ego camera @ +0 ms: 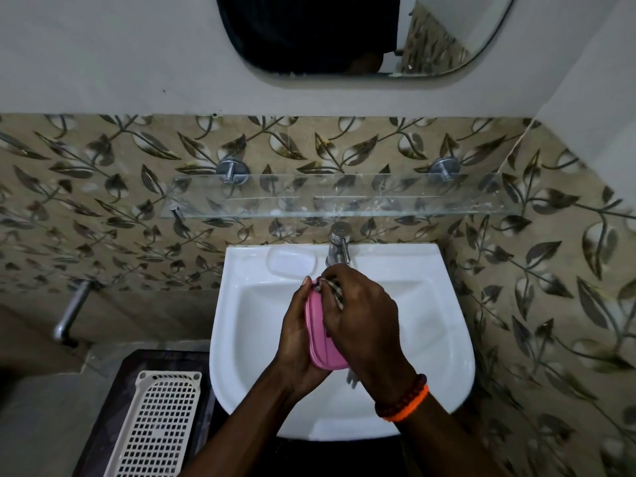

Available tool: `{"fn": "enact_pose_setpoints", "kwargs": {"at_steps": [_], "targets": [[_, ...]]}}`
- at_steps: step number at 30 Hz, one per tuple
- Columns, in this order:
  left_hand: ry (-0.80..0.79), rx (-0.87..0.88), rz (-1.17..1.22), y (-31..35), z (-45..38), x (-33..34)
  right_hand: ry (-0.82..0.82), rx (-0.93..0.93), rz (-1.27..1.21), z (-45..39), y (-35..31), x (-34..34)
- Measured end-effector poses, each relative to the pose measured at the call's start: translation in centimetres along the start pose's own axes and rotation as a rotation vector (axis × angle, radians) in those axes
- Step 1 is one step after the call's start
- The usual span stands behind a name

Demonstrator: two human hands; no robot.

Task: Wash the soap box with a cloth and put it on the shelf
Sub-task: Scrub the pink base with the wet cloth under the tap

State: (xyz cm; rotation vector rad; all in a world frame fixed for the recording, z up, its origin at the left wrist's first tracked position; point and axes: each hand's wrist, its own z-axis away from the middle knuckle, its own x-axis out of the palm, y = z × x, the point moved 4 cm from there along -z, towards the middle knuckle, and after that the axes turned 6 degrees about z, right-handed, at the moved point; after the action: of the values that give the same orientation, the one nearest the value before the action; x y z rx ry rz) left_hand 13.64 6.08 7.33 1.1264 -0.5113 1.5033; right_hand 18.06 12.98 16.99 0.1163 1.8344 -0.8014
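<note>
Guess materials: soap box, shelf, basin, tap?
Soap box: pink, smooth, looks like moulded plastic. Shelf: clear, tiles show through it; glass or acrylic, can't tell. Basin: glossy white, likely glazed ceramic. Tap: shiny silver, probably chromed metal.

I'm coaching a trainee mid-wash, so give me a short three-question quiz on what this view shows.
1. True or false: the pink soap box already sits on the glass shelf.
2. Which hand presses the cloth against the box? A) left hand B) right hand
3. Fill in: both hands work above the white ____.

Key
1. False: the left hand holds it over the sink.
2. B: the right hand, with wrist bands, grips the cloth.
3. Sink.
</note>
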Motion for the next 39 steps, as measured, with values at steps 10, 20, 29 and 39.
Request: {"fn": "enact_pose_setpoints", "kwargs": {"at_steps": [10,20,29,39], "targets": [[-0.03,-0.033,-0.031,0.8,-0.2,-0.6,-0.236,-0.029,0.029,3.4,0.2,0.5],[-0.068,-0.047,-0.096,1.6,0.0,-1.2,-0.411,-0.102,0.042,4.5,0.0,0.8],[0.004,-0.012,-0.123,0.1,0.1,-0.6,-0.133,-0.006,0.088,0.9,0.5,0.7],[-0.015,-0.008,-0.137,1.1,-0.2,-1.4,-0.198,-0.048,-0.012,3.5,1.2,0.1]]}}
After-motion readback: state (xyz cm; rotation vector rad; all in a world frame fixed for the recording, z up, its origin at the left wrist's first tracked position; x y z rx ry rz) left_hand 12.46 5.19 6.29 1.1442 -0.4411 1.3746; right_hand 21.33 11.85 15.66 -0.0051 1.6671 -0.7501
